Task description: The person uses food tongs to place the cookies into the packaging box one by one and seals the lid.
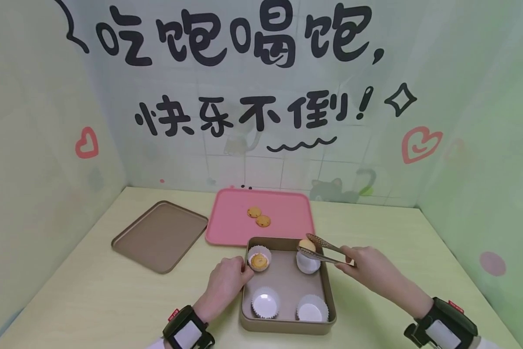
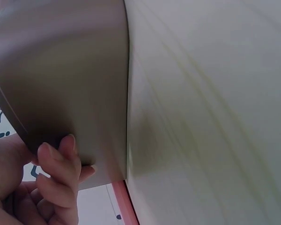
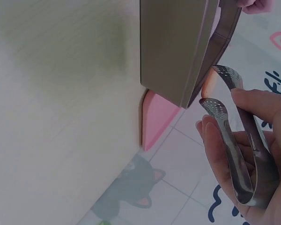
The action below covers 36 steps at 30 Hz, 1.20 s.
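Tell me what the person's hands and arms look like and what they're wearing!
The left hand and right hand are bare, with no gloves. Each wrist wears a chunky black band with a white patch and a small red tag. Pale sleeves peek out at the picture's bottom edge.

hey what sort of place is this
Likely a small decorated booth, perhaps a mock baking corner: printed walls border a table with cookies on a pink tray and paper liners in a baking pan.
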Each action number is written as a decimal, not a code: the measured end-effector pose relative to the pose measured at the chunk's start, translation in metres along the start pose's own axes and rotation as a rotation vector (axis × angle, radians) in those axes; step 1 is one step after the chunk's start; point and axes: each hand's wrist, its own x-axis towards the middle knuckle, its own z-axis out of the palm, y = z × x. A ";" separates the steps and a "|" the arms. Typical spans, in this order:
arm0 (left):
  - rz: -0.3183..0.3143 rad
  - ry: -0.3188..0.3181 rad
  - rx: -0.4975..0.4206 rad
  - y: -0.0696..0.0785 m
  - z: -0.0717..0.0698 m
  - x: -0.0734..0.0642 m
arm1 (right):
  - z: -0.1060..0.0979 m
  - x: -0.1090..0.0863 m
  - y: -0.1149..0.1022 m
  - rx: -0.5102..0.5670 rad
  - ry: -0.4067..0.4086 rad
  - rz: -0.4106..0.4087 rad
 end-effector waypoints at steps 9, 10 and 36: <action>-0.005 -0.003 0.008 0.000 0.000 0.000 | 0.002 0.001 -0.004 -0.080 -0.052 -0.021; -0.004 -0.002 0.007 0.000 0.001 0.000 | 0.002 0.002 -0.005 -0.086 -0.062 -0.021; -0.008 -0.001 0.002 0.000 0.000 0.000 | -0.020 0.035 -0.027 -0.227 -0.230 0.033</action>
